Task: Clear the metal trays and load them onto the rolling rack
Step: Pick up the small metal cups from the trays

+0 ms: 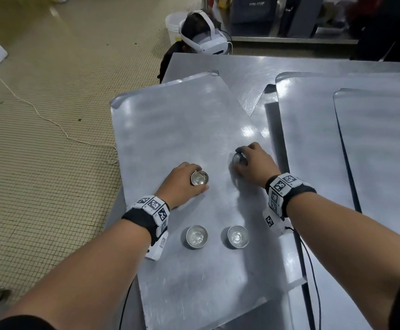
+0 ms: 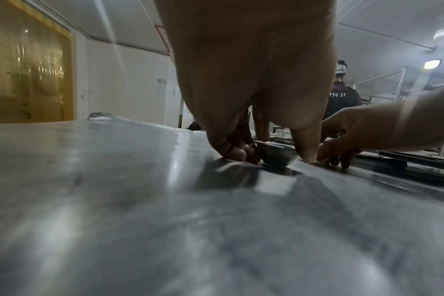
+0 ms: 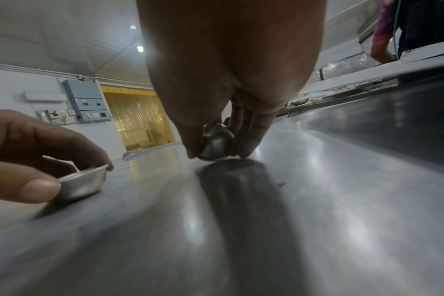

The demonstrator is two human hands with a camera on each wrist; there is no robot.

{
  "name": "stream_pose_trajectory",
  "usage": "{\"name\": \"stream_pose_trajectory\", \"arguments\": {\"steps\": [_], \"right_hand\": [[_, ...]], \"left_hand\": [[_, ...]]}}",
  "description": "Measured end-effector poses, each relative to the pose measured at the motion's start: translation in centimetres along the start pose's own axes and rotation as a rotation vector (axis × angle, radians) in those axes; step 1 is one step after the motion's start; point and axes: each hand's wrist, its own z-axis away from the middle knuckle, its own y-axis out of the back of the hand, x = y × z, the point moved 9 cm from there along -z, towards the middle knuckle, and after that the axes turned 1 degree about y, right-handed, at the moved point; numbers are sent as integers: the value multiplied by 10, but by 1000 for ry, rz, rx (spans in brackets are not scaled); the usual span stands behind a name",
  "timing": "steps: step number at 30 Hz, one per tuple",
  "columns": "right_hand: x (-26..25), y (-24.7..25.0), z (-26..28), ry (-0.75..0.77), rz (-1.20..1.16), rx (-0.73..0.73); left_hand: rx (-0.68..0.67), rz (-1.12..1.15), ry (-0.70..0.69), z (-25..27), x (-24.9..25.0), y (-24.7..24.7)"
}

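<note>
A large flat metal tray lies tilted on the steel table, overhanging its left edge. On it my left hand pinches a small metal cup between thumb and fingers; the left wrist view shows that cup resting on the tray. My right hand grips a second small metal cup, tipped on its side and lifted at one edge in the right wrist view. Two more small cups sit upright on the tray near me.
Two more flat trays overlap on the table to the right. A person wearing a white headset crouches beyond the table's far corner. A white cord trails over the tiled floor at left.
</note>
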Motion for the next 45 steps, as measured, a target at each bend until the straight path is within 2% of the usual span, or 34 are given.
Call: {"name": "stream_pose_trajectory", "arguments": {"steps": [5,16,23,29,36,45], "right_hand": [[-4,4,26,15,-87,86],[-2,-11,60,-18,-52,-40],[-25,-1,96,51,-134,-1],[-37,4,141,40,-177,7],[-37,-6,177,7,-166,-27],[-39,-31,192,-10,-110,-62]], "left_hand": [[4,-7,0,14,-1,1],[-8,-38,33,48,-10,9],[-9,6,8,81,0,21],[5,83,-16,110,17,26],[-58,16,-60,131,27,11],[-128,-79,-85,140,29,-13]]}}
